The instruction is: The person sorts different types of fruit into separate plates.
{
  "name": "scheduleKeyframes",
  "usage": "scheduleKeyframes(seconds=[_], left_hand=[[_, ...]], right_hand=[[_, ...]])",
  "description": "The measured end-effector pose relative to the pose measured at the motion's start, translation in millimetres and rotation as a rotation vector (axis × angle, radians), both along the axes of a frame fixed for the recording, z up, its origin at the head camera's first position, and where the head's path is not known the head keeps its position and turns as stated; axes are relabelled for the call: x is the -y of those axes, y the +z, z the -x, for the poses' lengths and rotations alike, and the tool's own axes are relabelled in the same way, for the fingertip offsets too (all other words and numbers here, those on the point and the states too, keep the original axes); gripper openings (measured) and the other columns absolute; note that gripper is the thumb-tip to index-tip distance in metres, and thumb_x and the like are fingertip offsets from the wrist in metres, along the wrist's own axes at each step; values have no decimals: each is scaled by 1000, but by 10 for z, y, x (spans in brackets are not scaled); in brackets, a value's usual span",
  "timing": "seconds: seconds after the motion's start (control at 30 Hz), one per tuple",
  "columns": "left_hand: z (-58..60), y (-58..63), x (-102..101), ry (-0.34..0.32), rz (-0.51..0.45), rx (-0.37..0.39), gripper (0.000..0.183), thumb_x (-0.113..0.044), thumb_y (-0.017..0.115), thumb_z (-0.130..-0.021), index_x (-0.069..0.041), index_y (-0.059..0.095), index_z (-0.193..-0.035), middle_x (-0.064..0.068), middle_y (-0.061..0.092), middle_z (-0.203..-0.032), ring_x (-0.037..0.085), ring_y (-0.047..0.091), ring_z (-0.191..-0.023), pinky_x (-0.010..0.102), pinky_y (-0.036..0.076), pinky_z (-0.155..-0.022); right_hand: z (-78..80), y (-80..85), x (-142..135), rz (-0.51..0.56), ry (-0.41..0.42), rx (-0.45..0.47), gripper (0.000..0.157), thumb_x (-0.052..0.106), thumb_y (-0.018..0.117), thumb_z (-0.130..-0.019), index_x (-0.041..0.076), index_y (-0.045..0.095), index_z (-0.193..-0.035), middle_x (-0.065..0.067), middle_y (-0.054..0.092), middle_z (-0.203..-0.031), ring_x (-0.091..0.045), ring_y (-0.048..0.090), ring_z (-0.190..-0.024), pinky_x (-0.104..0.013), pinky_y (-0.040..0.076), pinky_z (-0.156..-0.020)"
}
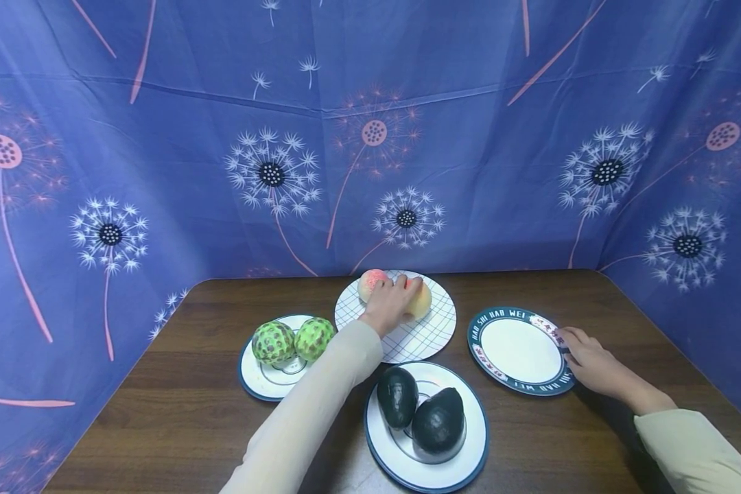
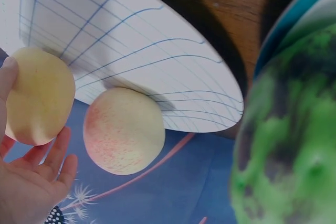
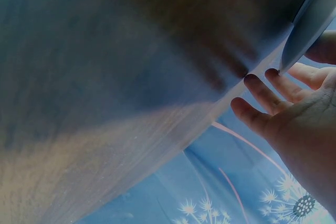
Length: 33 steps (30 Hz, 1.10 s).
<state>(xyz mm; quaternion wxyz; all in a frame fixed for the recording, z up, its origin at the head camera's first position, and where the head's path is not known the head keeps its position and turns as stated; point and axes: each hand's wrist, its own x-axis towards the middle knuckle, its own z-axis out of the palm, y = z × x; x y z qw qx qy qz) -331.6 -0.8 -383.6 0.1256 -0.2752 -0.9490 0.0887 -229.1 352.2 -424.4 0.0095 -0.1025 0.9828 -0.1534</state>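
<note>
My left hand [image 1: 390,307] reaches over the white plate with a blue grid [image 1: 407,343] and grips a yellow peach [image 2: 41,95]. Thumb and fingers lie round its sides; I cannot tell whether it still touches the plate. Beside it sits a second peach with a pink blush [image 2: 124,131]. Over on the right, my right hand [image 1: 595,360] rests its fingers at the rim of a white plate with a dark teal lettered border [image 1: 521,387]. In the right wrist view those fingers [image 3: 257,114] look loosely extended by the plate's edge.
Two green custard apples [image 1: 274,342] sit on a blue-rimmed plate [image 1: 265,389] at the left. Nearer me, two dark avocados [image 1: 438,420] lie on another blue-rimmed plate [image 1: 478,439]. A blue dandelion-print cloth [image 1: 481,171] hangs behind the brown wooden table [image 1: 160,412].
</note>
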Motion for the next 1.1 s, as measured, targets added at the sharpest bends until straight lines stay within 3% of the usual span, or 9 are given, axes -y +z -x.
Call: scheduleKeyframes(seconds=[0.4,0.8,1.1], left_hand=[[-133,133,-221,-33,-44,61,76,-45,67,-77,-25,25,-137,4,49,-126,24,54,-109,37,43,-93],[-262,242,-493,-123,-78,66,73,-50,67,-76,-25,29,-134,2,49,-123,21,54,-103,34,42,-89],[-361,280,-708,-187,-120,123,73,-52,65,-76,-27,30,-134,0,49,-122,17,52,-102,34,41,-93]], right_hand=[[3,-16,-18,5,6,0,51,5,50,-87,-13,31,-131,-37,29,-129,-56,30,-114,-67,30,-89],[-2,-10,-31,2,3,5,52,7,50,-87,-14,30,-131,-37,28,-128,-56,29,-113,-67,30,-88],[-3,-13,-35,-9,15,-14,50,5,48,-88,-13,30,-131,-37,29,-128,-55,30,-113,-68,30,-88]])
